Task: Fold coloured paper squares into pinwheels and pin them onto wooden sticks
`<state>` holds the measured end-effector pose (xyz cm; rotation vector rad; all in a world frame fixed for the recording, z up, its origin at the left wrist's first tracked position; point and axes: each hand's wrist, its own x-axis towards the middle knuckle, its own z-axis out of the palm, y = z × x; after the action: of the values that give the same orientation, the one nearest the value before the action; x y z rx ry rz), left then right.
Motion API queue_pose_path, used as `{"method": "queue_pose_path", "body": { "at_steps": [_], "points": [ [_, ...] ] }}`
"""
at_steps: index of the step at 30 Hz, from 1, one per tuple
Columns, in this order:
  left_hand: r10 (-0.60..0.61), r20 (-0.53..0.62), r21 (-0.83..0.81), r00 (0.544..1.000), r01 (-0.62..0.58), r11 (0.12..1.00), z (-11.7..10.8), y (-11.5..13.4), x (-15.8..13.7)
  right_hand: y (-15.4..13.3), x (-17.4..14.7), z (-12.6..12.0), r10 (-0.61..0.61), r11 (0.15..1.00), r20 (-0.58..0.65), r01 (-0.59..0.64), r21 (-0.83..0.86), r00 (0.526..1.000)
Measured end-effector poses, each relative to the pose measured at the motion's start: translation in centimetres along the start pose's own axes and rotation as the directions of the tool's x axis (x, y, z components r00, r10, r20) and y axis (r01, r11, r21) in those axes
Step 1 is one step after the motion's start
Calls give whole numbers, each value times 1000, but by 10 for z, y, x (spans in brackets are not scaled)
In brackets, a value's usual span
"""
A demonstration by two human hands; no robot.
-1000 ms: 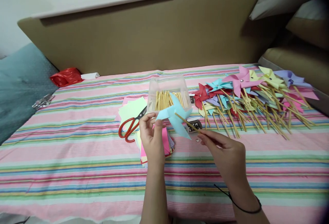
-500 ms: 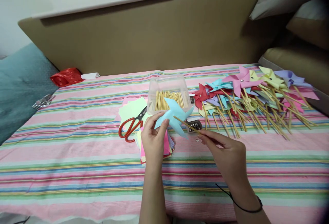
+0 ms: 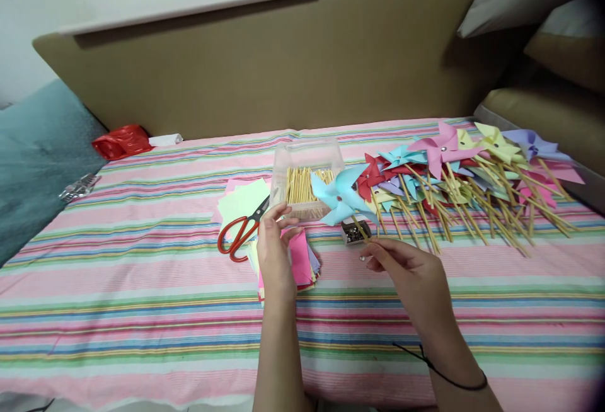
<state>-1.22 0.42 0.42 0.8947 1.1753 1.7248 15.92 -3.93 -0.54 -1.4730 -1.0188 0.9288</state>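
A light blue paper pinwheel (image 3: pixel 341 196) faces me on a thin wooden stick. Its stick is pinched low down between the thumb and fingers of my right hand (image 3: pixel 410 271). My left hand (image 3: pixel 278 254) is apart from the pinwheel, fingers spread and holding nothing, over a stack of coloured paper sheets (image 3: pixel 301 259). Behind the pinwheel stands a clear plastic box (image 3: pixel 280 176) of wooden sticks (image 3: pixel 299 185), partly hidden by the blades. A small box of metal pins (image 3: pixel 354 232) sits just behind my right fingertips.
Red-handled scissors (image 3: pixel 239 239) lie on pale green paper (image 3: pixel 246 204) at the left. A pile of finished pinwheels (image 3: pixel 442 148) in several colours covers the right side. Farther left are a red plastic bag (image 3: pixel 123 142) and a teal cushion (image 3: pixel 42 160). Striped cloth (image 3: pixel 155 280) lies underneath.
My left hand has let go of the blue pinwheel. My right hand has turned it by its stick, so its pinned front now faces me and sits farther right.
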Motion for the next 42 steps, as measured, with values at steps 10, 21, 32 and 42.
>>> {"method": "queue_pose_path", "body": {
  "at_steps": [10,21,32,42],
  "points": [
    [238,237,368,942,-313,875,5,-2,-5,0,-1,7,55,996,171,-67,61,984],
    [384,175,417,907,-421,805,7,-4,-5,3,-1,9,40,996,249,-58,66,968],
    [-99,93,-35,991,103,994,7,1,-4,8,1,7,41,999,205,-39,-15,978],
    [-342,187,44,921,340,939,10,1,-7,7,-1,10,24,999,240,-16,-37,970]
  ]
}}
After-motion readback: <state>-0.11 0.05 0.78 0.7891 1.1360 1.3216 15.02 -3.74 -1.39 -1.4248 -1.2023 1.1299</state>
